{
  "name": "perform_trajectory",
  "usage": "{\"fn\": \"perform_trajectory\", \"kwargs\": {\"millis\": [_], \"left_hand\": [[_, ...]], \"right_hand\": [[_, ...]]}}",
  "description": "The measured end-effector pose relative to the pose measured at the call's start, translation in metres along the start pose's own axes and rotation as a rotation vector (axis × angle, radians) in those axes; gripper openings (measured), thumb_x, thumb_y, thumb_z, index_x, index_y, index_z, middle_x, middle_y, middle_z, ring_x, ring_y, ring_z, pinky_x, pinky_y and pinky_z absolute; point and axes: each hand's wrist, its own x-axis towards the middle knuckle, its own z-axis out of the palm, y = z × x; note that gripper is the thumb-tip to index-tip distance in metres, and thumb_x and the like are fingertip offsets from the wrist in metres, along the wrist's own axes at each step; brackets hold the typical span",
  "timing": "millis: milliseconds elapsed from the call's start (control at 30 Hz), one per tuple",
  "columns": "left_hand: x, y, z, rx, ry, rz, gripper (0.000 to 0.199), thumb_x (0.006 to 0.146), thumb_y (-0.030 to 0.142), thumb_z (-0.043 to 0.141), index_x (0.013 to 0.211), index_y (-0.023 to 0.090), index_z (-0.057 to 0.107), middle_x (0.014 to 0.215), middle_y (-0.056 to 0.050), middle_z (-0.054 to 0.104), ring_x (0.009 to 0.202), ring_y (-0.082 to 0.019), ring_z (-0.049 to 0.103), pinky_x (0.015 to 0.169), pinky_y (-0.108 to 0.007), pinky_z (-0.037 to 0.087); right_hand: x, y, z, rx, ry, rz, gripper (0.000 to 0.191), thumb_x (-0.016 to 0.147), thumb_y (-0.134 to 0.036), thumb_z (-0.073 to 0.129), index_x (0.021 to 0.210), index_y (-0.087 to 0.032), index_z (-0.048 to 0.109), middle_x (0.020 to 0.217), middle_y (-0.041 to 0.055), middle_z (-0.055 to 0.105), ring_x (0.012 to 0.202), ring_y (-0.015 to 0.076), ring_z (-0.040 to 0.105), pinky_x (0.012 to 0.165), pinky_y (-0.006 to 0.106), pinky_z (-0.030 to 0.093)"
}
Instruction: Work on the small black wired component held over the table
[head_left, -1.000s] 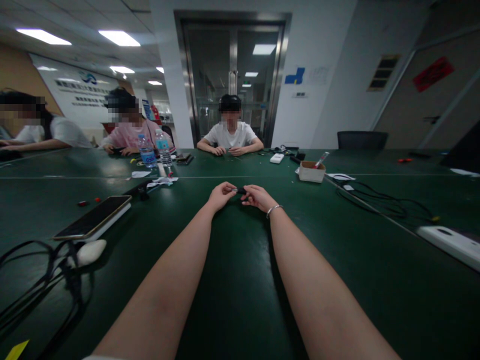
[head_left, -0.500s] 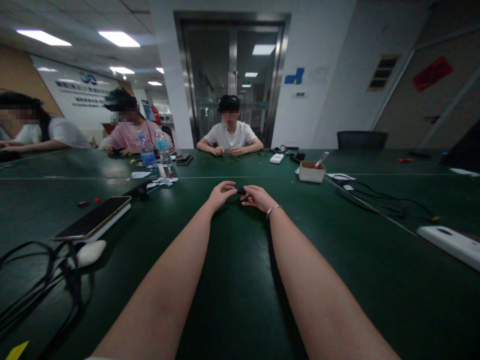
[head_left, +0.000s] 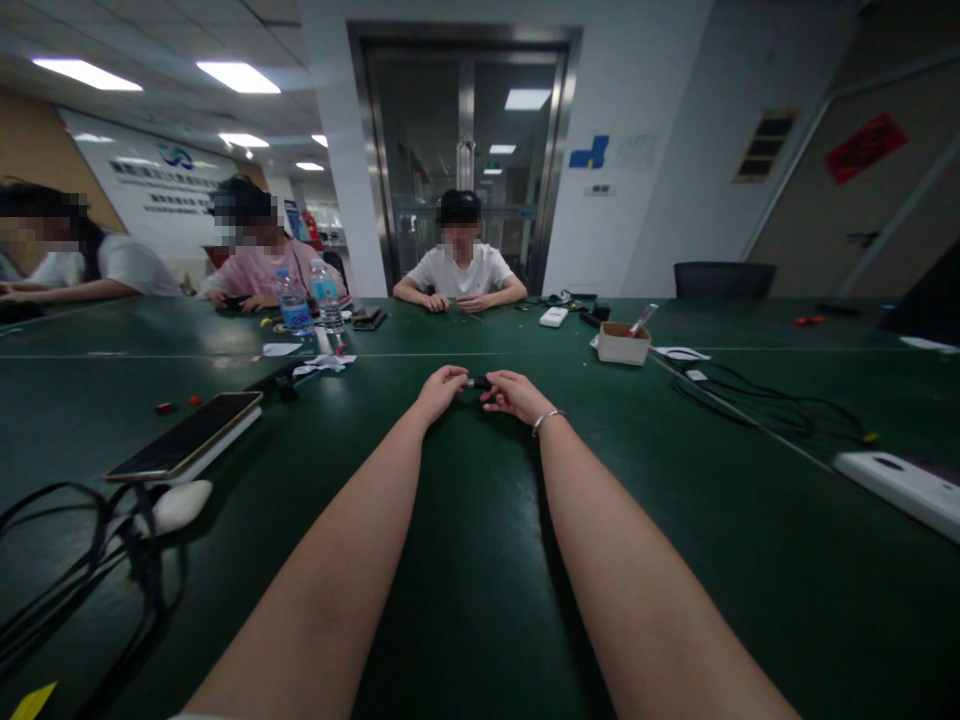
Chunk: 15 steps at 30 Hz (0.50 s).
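Over the green table [head_left: 480,560], both hands meet near the middle of the view. My right hand [head_left: 517,396], with a silver bracelet at the wrist, pinches a small black object [head_left: 481,382]. At that object's left end a short pale or metallic part shows. My left hand [head_left: 442,392] is closed with its fingertips pressed together at this left end; what lies between them is too small to make out.
At left are a phone [head_left: 187,436] on a white block, a white mouse-like object [head_left: 181,506] and black cables [head_left: 142,560]. Farther off stand bottles [head_left: 294,305] and a small box [head_left: 624,343]. A white device [head_left: 904,490] lies right. Several people sit around.
The fingers of my left hand have drawn together and moved slightly left, showing the pale part at the black object's end. My right hand has hardly moved.
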Motion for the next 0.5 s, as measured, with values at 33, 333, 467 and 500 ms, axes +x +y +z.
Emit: {"fn": "perform_trajectory", "kwargs": {"millis": [33,333,467,500], "left_hand": [[0.0004,0.0000,0.0001,-0.002,-0.001,-0.018,0.026,0.079,0.036,0.054,0.094,0.016,0.060,0.082,-0.006,0.064,0.069,-0.014,0.057,0.060,-0.024,0.041],[0.0050,-0.0063,0.0003,0.008,0.001,0.000,0.022,0.076,0.033,0.057,0.091,0.016,0.057,0.079,-0.004,0.064,0.070,-0.014,0.057,0.064,-0.025,0.043],[0.0045,-0.0060,0.0017,-0.012,-0.008,0.031,0.019,0.073,0.028,0.060,0.088,0.016,0.056,0.074,-0.003,0.063,0.071,-0.014,0.057,0.067,-0.026,0.043],[0.0041,-0.0054,0.0018,-0.008,0.011,0.035,0.019,0.071,0.025,0.062,0.087,0.016,0.056,0.077,-0.003,0.063,0.072,-0.014,0.057,0.068,-0.026,0.043]], "right_hand": [[0.0001,0.0001,0.0000,0.000,0.002,0.000,0.008,0.091,-0.020,0.053,0.086,-0.014,0.052,0.052,-0.0007,0.061,0.034,0.0027,0.042,0.054,0.026,0.058],[0.0004,-0.0004,0.0002,-0.011,-0.001,0.010,0.006,0.091,-0.019,0.051,0.087,-0.014,0.052,0.053,-0.0008,0.061,0.034,0.0024,0.041,0.055,0.026,0.058],[-0.0010,-0.0013,0.0009,-0.014,-0.004,0.009,0.005,0.091,-0.017,0.052,0.087,-0.014,0.053,0.053,-0.0012,0.061,0.034,0.0021,0.042,0.055,0.025,0.058],[-0.0013,-0.0015,0.0011,-0.013,-0.004,0.010,0.004,0.091,-0.017,0.051,0.087,-0.014,0.053,0.053,-0.0013,0.061,0.034,0.0021,0.042,0.055,0.025,0.058]]}}
